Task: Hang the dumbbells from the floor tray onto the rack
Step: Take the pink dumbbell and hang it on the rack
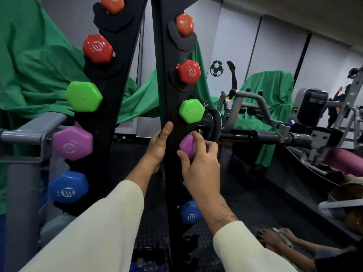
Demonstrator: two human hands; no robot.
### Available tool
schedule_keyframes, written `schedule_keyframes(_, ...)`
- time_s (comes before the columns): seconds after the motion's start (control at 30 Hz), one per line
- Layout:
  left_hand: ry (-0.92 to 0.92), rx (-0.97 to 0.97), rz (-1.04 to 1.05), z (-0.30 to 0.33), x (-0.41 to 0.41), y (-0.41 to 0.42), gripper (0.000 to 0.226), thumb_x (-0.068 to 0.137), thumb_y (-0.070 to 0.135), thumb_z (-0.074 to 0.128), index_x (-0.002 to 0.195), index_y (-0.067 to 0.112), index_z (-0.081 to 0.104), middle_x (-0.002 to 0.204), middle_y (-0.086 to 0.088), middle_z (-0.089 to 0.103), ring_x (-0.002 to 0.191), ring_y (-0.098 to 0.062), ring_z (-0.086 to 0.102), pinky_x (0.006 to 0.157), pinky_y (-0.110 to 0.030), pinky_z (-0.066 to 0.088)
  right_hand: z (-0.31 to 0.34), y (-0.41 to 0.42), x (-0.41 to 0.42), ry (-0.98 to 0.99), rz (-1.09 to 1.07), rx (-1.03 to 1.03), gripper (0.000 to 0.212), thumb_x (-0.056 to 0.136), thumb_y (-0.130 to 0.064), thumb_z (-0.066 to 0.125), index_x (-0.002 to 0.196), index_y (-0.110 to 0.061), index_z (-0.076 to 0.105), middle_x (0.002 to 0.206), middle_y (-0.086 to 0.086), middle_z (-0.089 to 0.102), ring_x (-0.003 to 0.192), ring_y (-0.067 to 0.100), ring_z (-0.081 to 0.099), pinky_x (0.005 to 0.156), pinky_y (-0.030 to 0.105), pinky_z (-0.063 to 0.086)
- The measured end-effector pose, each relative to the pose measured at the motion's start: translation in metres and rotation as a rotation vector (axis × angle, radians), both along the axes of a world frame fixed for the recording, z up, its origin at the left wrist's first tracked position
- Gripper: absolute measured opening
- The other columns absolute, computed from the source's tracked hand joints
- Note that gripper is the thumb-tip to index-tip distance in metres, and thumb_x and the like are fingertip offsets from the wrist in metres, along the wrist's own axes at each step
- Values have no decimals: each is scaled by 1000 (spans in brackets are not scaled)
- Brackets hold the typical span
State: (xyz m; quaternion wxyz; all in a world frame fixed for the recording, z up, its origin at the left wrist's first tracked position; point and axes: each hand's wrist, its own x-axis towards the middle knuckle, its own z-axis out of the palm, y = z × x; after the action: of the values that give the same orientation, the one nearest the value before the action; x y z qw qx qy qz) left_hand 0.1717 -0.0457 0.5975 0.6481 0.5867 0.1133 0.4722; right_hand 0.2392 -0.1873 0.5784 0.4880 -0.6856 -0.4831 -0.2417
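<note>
Both hands reach up to a tall black rack [167,79] made of two uprights that lean together toward the top. Right hand [200,165] curls its fingers and thumb around the hexagonal end of a purple dumbbell [187,145], holding it against the right upright, just below a green dumbbell [191,110]. Left hand [159,146] rests against the inner edge of the same upright, its thumb stretched upward along the black surface and the other fingers hidden behind the post, so I cannot tell how they lie. Cream sleeves cover both forearms.

Dumbbells on the rack are glossy, six-sided at the ends, and stamped with a white round logo. Down the right upright they run orange [184,24], red [188,71], green, purple, then blue [189,212]. Down the left upright the same colours repeat: orange [113,3], red [97,48], green [84,96], purple [72,143] and blue [67,187].

Green cloth [35,65] hangs behind the rack. Grey gym machines [255,107] stand to the right.
</note>
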Motion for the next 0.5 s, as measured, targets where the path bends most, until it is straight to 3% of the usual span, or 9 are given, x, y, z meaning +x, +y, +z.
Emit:
schedule_keyframes(0.07,4,-3,-11,0,-2,-1,70,88,68,61,128,11,70,117,-11,77,114,-28,72,88,-29,60,0,0,0,11,12,-1,64,96,-42,71,152,-31,42,128,0,41,106,24,60,86,33,54)
schedule_keyframes(0.2,22,10,-63,0,-4,0,83,81,76,66,133,12,68,125,-14,74,119,-31,70,103,-41,55,-1,0,3,12,30,-8,65,96,-41,71,153,-31,40,127,0,39,104,21,60,84,29,51)
schedule_keyframes(0.33,55,11,-95,0,-10,-1,79,81,75,65,133,15,69,126,-12,74,119,-29,70,109,-47,51,-3,-1,7,-1,65,-36,68,97,-36,70,155,-31,35,131,2,37,108,23,59,90,34,55)
schedule_keyframes(0.4,107,14,-41,0,-16,0,74,80,76,65,128,20,72,121,-7,76,116,-24,72,109,-47,50,-4,0,11,-13,86,-51,70,98,-33,70,157,-29,33,132,4,35,109,27,59,93,40,57)
schedule_keyframes(0.5,238,60,113,-2,-27,-4,85,72,88,63,128,24,72,123,4,76,118,-13,69,111,-38,46,-6,0,15,-39,109,-68,71,98,-28,70,158,-28,31,132,5,34,103,29,60,90,44,58)
